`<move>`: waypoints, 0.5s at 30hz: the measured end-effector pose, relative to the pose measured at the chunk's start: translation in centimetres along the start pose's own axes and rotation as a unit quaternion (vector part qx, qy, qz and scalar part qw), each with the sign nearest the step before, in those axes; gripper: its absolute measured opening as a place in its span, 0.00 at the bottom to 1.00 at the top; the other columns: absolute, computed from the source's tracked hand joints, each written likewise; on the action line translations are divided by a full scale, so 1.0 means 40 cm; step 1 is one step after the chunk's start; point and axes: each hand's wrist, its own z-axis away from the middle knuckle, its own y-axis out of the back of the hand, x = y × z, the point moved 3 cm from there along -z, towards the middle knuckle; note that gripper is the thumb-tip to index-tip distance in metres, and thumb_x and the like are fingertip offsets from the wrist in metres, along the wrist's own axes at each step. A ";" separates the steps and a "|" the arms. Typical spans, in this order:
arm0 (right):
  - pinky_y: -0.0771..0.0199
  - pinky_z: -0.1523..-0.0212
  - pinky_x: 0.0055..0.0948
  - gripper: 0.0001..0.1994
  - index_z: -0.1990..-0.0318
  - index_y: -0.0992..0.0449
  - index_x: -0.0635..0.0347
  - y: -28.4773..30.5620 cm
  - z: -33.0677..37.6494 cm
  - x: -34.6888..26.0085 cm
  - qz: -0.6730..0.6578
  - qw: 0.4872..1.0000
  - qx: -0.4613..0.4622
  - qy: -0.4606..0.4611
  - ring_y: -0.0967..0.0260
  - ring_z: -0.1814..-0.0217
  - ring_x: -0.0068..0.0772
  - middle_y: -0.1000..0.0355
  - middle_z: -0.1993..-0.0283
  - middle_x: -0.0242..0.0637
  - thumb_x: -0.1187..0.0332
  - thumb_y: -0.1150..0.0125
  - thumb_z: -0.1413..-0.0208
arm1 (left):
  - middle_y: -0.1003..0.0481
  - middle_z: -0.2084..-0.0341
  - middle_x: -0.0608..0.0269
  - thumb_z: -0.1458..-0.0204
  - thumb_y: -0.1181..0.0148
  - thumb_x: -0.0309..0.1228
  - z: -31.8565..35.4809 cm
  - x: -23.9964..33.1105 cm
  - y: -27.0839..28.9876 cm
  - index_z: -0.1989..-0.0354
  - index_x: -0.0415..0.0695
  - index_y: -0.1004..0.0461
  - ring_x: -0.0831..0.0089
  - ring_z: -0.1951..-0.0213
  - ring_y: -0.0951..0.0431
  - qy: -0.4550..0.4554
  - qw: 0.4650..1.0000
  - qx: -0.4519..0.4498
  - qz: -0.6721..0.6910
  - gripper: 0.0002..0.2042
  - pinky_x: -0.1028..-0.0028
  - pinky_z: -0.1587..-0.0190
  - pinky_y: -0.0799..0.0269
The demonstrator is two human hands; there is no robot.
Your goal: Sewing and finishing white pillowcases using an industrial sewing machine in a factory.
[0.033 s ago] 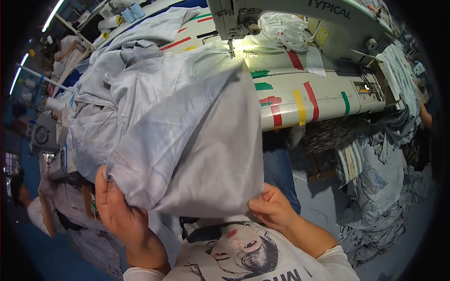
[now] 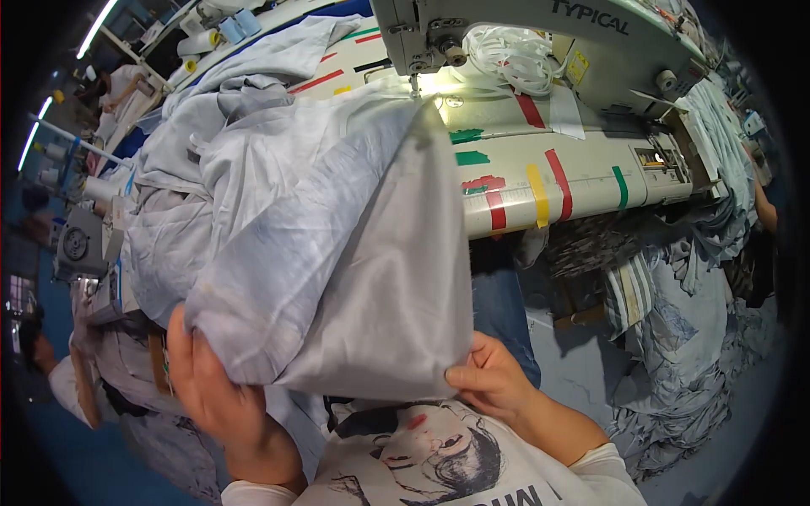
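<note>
A piece of light grey cloth (image 2: 392, 278) stretches from the sewing machine's needle area (image 2: 415, 87) down toward my chest. A bluish-grey layer (image 2: 278, 253) lies folded along its left side. My left hand (image 2: 211, 384) holds the lower left corner of that layer, its fingers along the edge and slightly blurred. Between thumb and bent fingers, my right hand (image 2: 489, 375) pinches the lower right corner of the grey cloth. Under the presser foot, the far end of the cloth is hard to make out in the lamp's glare.
Crumpled pale fabric (image 2: 177, 177) covers the table's left side. The machine bed (image 2: 582, 160) carries red, yellow and green tape strips. Coiled white tape (image 2: 510, 59) lies beneath the machine arm (image 2: 540, 21). Heaped grey garments (image 2: 675, 379) stand at right; another person (image 2: 72, 384) is at left.
My left hand has shifted slightly left, and its fingers have straightened along the cloth edge. The bluish layer lies flatter at its lower corner. My right hand keeps its pinch.
</note>
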 end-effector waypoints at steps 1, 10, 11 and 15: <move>0.38 0.38 0.36 0.24 0.42 0.36 0.68 -0.023 0.007 -0.005 0.001 1.000 -0.004 0.001 0.33 0.41 0.37 0.30 0.45 0.44 0.82 0.42 0.49 | 0.28 0.69 0.54 0.44 0.50 0.35 -0.016 0.021 0.021 0.61 0.32 0.28 0.66 0.65 0.29 -0.001 1.000 0.003 -0.002 0.15 0.72 0.59 0.35; 0.31 0.49 0.24 0.15 0.55 0.23 0.68 -0.059 0.063 -0.027 0.293 0.951 -0.035 -0.094 0.28 0.52 0.23 0.24 0.54 0.38 0.80 0.36 0.53 | 0.28 0.77 0.60 0.47 0.43 0.46 -0.164 0.119 0.095 0.72 0.37 0.29 0.71 0.77 0.32 0.162 0.936 -0.097 0.296 0.20 0.76 0.72 0.39; 0.30 0.50 0.23 0.15 0.55 0.23 0.67 -0.081 0.077 -0.045 0.401 0.913 -0.057 -0.051 0.28 0.54 0.23 0.24 0.54 0.38 0.79 0.35 0.53 | 0.28 0.77 0.61 0.48 0.41 0.45 -0.181 0.140 0.112 0.73 0.38 0.28 0.70 0.81 0.34 0.069 0.961 -0.151 0.224 0.19 0.75 0.76 0.41; 0.29 0.53 0.25 0.15 0.56 0.24 0.70 -0.112 0.166 -0.075 0.233 0.970 -0.005 0.074 0.26 0.55 0.27 0.23 0.61 0.41 0.80 0.36 0.54 | 0.34 0.79 0.62 0.66 0.33 0.26 -0.197 0.206 0.117 0.74 0.39 0.29 0.68 0.78 0.32 -0.098 0.961 -0.174 0.192 0.12 0.71 0.76 0.37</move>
